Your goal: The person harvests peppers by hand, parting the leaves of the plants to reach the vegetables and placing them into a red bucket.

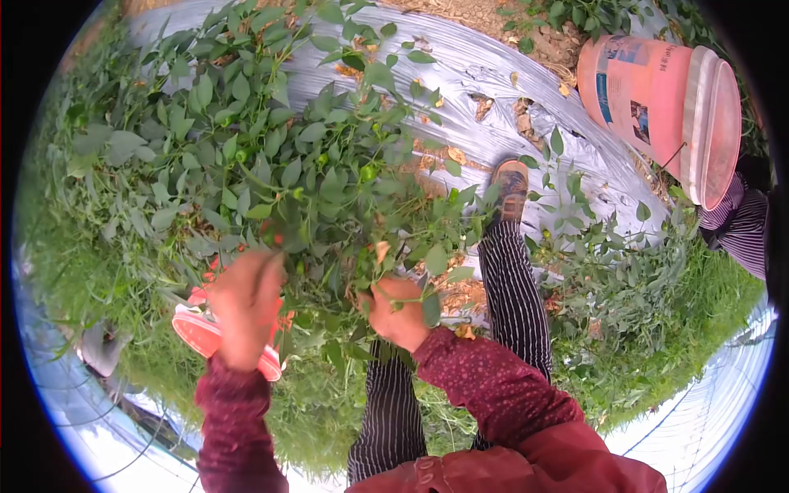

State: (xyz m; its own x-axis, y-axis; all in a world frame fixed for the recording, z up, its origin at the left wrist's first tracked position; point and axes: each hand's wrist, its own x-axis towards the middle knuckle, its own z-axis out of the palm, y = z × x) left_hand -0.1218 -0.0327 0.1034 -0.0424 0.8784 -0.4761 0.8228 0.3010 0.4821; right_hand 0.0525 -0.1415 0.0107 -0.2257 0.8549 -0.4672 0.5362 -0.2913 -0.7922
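Pepper plants [271,156] with dark green leaves and a few small green peppers [367,173] fill the area ahead of my hands. My right hand [399,312] is curled closed around a stem of the plant at its near edge, the fingertips hidden in leaves. To its left, my left hand [246,300] is blurred by motion, its fingers bent at the foliage, and I cannot tell what it holds. A small red spot shows just beyond its fingertips. Partly behind that hand sits a red container [196,330] with a pale rim, red bits showing around it.
A large pink bucket [641,107] with a white rim lies at the upper right, close to another person's striped sleeve or leg [744,226]. Silver plastic mulch [468,66] covers the bed. My shoe [511,189] stands on it among plants. Grass grows along both sides.
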